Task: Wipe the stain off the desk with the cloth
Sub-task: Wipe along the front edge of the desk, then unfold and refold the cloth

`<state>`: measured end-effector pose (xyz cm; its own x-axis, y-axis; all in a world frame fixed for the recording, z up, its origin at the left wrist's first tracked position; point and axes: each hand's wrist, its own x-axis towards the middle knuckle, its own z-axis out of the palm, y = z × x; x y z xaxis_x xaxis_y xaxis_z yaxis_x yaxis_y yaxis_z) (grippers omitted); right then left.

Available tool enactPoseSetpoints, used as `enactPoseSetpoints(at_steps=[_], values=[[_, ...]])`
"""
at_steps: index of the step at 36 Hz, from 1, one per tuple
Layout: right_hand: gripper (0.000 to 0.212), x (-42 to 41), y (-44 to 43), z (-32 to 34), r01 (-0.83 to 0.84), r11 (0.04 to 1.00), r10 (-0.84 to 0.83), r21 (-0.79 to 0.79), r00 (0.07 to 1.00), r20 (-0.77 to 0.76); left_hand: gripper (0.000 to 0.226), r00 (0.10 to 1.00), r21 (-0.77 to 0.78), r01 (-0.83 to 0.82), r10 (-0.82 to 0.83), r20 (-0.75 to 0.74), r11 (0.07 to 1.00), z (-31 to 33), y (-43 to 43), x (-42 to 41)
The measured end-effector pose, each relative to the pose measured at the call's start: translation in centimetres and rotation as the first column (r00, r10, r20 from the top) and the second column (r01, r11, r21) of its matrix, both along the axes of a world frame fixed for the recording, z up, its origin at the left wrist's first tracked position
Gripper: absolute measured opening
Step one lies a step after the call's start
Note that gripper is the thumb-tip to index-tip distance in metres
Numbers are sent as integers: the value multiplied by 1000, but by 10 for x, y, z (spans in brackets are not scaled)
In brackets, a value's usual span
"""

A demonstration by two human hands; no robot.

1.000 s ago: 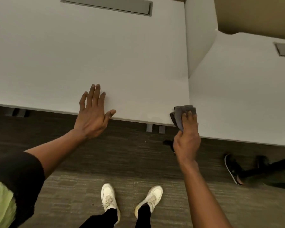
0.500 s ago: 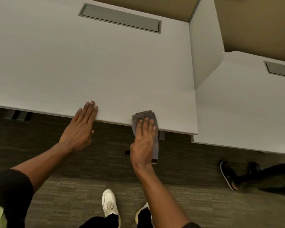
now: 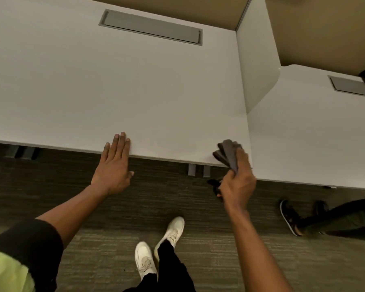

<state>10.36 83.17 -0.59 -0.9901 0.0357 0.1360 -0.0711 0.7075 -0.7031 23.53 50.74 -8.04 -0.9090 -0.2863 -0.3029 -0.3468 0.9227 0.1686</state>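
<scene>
A white desk (image 3: 118, 87) fills the upper part of the view. My right hand (image 3: 238, 182) grips a folded grey cloth (image 3: 227, 153) at the desk's front right corner, the cloth's top lying over the edge. My left hand (image 3: 114, 165) rests flat with its fingertips on the desk's front edge, fingers together and holding nothing. I cannot make out a stain on the white surface.
A grey cable flap (image 3: 152, 27) is set in the desk's back. A white divider panel (image 3: 257, 66) separates it from a second white desk (image 3: 312, 140) on the right. Another person's legs and dark shoes (image 3: 291, 218) stand on the carpet at right.
My right hand swept the cloth left along the front edge, then back to the front right corner. My left hand slid back so only its fingertips lie on the desk.
</scene>
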Motion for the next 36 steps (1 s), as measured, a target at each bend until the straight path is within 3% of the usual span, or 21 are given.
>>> enactPoseSetpoints(at_steps=[5,9,13,16,20,22,25,29,32,34,36], values=[[64,-56,9,-19,-78,978,65,192,995,70,118,999,-46,18,-17,31,999,-3,-2,1],[62,-61,-10,-34,-157,907,144,391,988,63,119,999,-32,45,-44,33,998,-4,-8,2],[67,-46,-47,-31,-259,886,241,385,966,95,121,997,-59,53,-50,53,997,-1,-11,1],[71,-18,-75,-25,-455,820,441,347,889,123,120,997,-62,38,-33,74,997,6,-8,-1],[70,15,-88,-22,-725,652,692,224,689,215,110,996,6,-31,30,85,999,20,-5,-10],[65,16,-82,-15,-796,595,758,112,602,252,102,994,67,-86,82,68,994,30,-5,-15],[68,9,-72,7,-773,616,773,-155,555,307,81,979,183,-202,195,55,962,48,-1,-23],[66,-2,-65,27,-621,713,700,-325,654,286,41,915,340,-376,404,-11,862,77,14,-35],[62,-15,-69,34,-466,771,614,-434,726,310,25,854,460,-474,519,33,751,98,26,-45],[58,-24,-77,39,-384,783,562,-490,775,290,29,806,568,-530,582,107,630,109,29,-50],[59,-32,-86,43,-332,791,516,-513,813,270,40,750,692,-566,627,208,448,119,31,-54]])
